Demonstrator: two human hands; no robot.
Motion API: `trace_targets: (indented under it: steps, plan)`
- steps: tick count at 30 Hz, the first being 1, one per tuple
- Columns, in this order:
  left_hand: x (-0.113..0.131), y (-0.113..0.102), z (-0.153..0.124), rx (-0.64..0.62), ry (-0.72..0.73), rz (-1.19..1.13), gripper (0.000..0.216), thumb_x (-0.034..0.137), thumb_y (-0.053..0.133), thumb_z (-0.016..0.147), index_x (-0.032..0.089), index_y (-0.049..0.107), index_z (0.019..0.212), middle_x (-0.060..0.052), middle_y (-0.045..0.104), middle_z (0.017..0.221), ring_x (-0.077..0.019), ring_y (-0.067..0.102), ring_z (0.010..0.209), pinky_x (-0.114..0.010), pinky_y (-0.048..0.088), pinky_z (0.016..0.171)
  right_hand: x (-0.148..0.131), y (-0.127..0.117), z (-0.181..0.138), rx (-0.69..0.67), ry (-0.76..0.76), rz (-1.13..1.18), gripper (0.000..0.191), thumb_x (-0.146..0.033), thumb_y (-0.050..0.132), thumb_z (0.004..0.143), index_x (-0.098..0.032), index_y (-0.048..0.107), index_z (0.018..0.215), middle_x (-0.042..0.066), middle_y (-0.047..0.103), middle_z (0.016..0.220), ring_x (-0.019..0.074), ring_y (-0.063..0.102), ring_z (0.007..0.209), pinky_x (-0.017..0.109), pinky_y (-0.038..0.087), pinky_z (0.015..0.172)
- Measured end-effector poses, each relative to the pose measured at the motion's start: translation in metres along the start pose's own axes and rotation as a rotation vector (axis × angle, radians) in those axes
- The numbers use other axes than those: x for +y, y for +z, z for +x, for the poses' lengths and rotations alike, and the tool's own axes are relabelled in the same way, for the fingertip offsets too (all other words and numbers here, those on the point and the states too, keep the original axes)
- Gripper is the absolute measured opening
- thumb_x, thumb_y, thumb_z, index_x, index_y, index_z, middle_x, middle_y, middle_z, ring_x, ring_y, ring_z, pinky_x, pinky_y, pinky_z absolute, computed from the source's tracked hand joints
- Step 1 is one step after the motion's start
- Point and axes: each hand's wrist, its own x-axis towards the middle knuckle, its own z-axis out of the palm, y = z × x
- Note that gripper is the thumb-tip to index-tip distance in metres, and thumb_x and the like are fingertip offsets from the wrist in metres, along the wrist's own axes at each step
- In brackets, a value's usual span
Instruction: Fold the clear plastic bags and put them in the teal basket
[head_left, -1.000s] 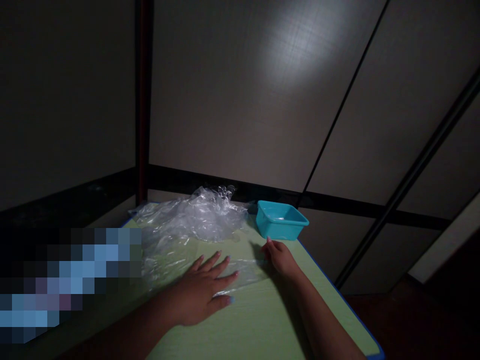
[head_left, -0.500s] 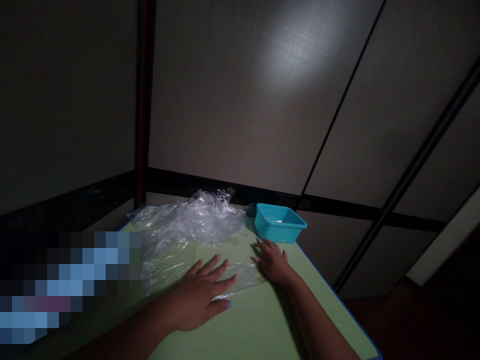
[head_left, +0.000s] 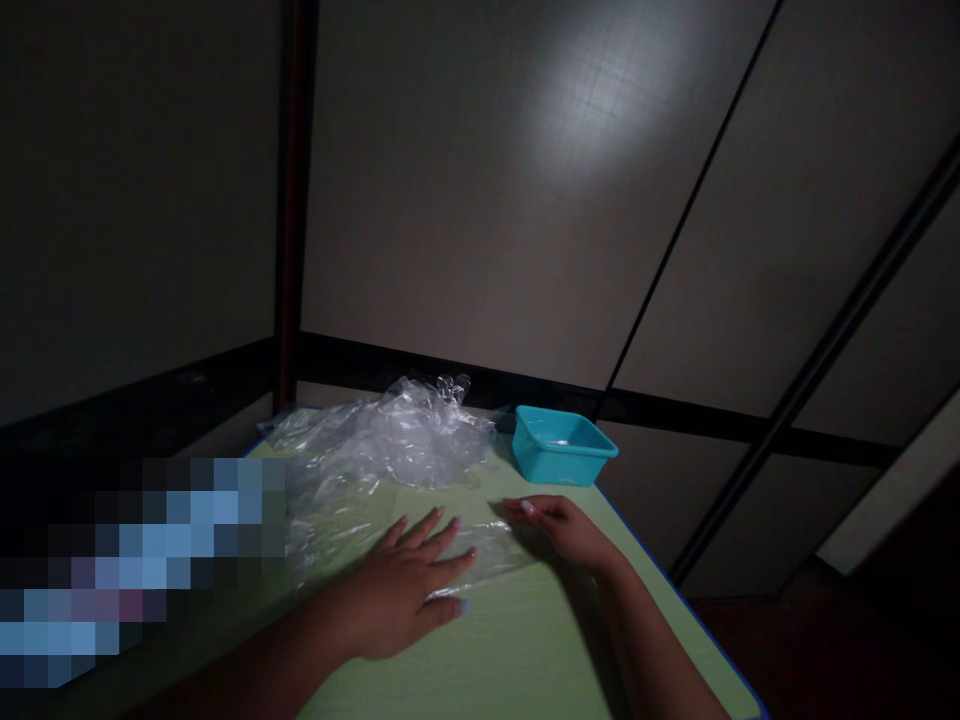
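Observation:
My left hand [head_left: 409,590] lies flat with its fingers spread on a clear plastic bag [head_left: 499,552], which is laid out on the light green table [head_left: 420,685]. At the far right end of this bag my right hand [head_left: 566,530] has thumb and fingertips pinched together on the thin film's edge. The exact spot of the pinch is partly hidden by the fingers. Just beyond both hands, a crumpled heap of clear plastic bags [head_left: 420,440] spreads over the back left of the table.
A turquoise plastic basket [head_left: 559,465] stands at the table's back right corner. Behind the table rise dark grey cabinet panels [head_left: 465,220] with black strips. A blurred-out patch [head_left: 172,550] covers the left side. The table has a blue edge [head_left: 697,625] on the right.
My right hand has turned and drawn back from beside the basket, its fingers going from spread to pinched at the bag's edge. My left hand stays in place.

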Motion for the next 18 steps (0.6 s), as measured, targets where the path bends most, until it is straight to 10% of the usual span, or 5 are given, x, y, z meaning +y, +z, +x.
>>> trace_targets:
  steps: [18]
  plan:
    - [-0.0008, 0.0007, 0.0001, 0.006, 0.003, 0.024, 0.051, 0.060, 0.023, 0.089, 0.044, 0.019, 0.137, 0.001, 0.008, 0.148, -0.0280, 0.001, 0.135, -0.058, 0.011, 0.103, 0.0064, -0.0013, 0.0039, 0.169, 0.055, -0.015, 0.055, -0.062, 0.045, 0.078, -0.011, 0.064, 0.086, 0.009, 0.068, 0.074, 0.0189, 0.062, 0.064, 0.032, 0.046, 0.065]
